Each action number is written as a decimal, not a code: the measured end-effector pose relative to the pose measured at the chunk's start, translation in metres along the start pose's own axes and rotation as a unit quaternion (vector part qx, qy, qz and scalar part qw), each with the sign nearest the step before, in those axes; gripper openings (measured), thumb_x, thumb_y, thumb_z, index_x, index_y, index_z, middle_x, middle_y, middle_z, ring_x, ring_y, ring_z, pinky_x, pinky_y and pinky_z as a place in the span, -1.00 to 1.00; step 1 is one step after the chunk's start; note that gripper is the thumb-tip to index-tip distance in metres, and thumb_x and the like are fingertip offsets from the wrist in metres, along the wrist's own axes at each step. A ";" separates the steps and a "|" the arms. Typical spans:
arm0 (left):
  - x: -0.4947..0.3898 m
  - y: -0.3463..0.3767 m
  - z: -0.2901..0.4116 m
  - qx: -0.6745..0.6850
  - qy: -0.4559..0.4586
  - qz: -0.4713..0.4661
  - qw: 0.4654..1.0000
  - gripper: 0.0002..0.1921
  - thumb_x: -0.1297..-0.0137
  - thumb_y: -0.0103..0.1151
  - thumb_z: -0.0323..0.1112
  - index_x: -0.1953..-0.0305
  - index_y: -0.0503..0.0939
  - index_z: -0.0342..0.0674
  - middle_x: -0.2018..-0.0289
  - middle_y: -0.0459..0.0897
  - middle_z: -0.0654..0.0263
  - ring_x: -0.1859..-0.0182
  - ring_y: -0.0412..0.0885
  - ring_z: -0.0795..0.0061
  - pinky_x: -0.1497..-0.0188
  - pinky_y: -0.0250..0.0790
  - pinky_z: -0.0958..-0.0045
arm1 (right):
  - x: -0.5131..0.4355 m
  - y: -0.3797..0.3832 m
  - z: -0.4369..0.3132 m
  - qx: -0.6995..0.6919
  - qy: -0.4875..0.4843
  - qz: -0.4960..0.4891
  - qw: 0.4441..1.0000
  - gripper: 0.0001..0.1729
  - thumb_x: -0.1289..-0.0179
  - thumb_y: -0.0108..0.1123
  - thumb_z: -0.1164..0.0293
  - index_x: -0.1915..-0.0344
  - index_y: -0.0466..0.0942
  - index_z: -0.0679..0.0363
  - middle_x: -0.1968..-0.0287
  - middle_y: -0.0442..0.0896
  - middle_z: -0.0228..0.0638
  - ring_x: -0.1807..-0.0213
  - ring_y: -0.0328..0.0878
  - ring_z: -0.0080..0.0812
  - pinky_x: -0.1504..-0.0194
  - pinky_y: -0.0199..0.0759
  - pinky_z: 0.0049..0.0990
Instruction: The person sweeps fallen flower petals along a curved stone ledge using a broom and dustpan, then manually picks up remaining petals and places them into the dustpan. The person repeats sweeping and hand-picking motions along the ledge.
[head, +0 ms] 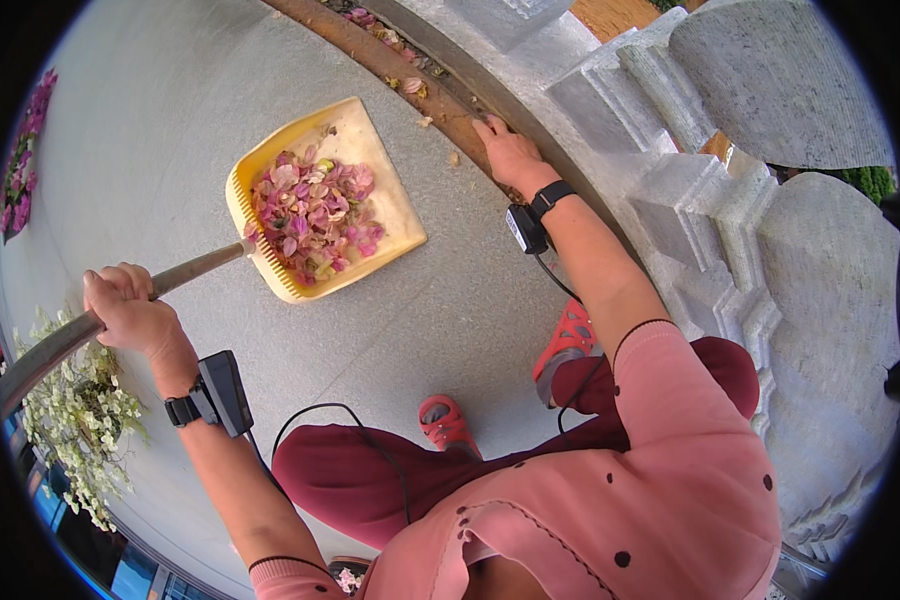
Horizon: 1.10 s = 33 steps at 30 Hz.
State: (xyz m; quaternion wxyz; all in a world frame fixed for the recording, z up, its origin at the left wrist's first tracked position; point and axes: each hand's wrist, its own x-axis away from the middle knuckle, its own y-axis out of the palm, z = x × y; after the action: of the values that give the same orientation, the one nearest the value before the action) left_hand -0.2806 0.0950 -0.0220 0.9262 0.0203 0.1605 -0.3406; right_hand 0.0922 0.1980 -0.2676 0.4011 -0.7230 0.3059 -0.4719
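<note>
My left hand (131, 311) is wrapped around the long handle (199, 271) of a yellow plastic dustpan (394, 199). The pan rests on the grey concrete floor and holds a heap of pink and faded flower petals (311, 214). To the right, my right hand (511, 154) reaches down to the rust-brown gutter (450, 112) at the foot of the wall. Its fingertips are at the gutter's channel; whether they pinch anything is hidden. More petals (414, 85) and dry leaves lie along that gutter, above the hand in the view.
A stepped grey concrete balustrade (645, 97) runs along the right side. White-flowering plants (75, 412) stand at the lower left, and magenta flowers (22, 172) at the far left. My feet in red clogs (448, 421) are below. Cables (345, 409) hang from the wrist devices.
</note>
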 end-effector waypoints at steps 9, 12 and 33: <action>-0.003 -0.001 -0.001 0.011 -0.003 -0.004 1.000 -0.58 -0.32 -0.17 -0.30 0.72 0.08 -0.09 0.79 0.05 0.47 0.74 0.02 0.66 0.69 -0.18 0.57 | -0.014 0.023 0.011 0.011 0.077 -0.062 0.995 -0.39 -0.26 -0.24 0.48 -0.33 -0.03 0.11 -0.34 0.07 -0.02 -0.13 0.40 -0.04 -0.06 0.36 -0.23; -0.003 -0.001 -0.002 0.013 -0.003 0.002 1.000 -0.58 -0.32 -0.17 -0.30 0.72 0.07 -0.09 0.79 0.05 0.47 0.74 0.02 0.66 0.70 -0.18 0.57 | -0.012 0.027 0.010 -0.029 0.098 -0.051 0.993 -0.37 -0.25 -0.27 0.49 -0.34 -0.09 0.11 -0.36 0.03 0.01 -0.20 0.31 0.00 -0.16 0.23 -0.18; -0.004 -0.004 -0.005 0.007 -0.014 0.008 1.000 -0.58 -0.32 -0.16 -0.27 0.72 0.07 -0.06 0.79 0.03 0.48 0.73 -0.03 0.66 0.67 -0.17 0.56 | -0.012 0.000 -0.050 -0.206 0.104 0.175 0.957 -0.42 -0.04 0.02 0.63 -0.14 0.25 0.40 -0.22 0.27 0.02 -0.24 0.25 -0.06 -0.21 0.21 -0.32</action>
State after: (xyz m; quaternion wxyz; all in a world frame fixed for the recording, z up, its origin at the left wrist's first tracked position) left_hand -0.2876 0.0948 -0.0252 0.9311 0.0231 0.1447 -0.3341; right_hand 0.0408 0.1933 -0.2614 0.2859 -0.6723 0.5583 -0.3932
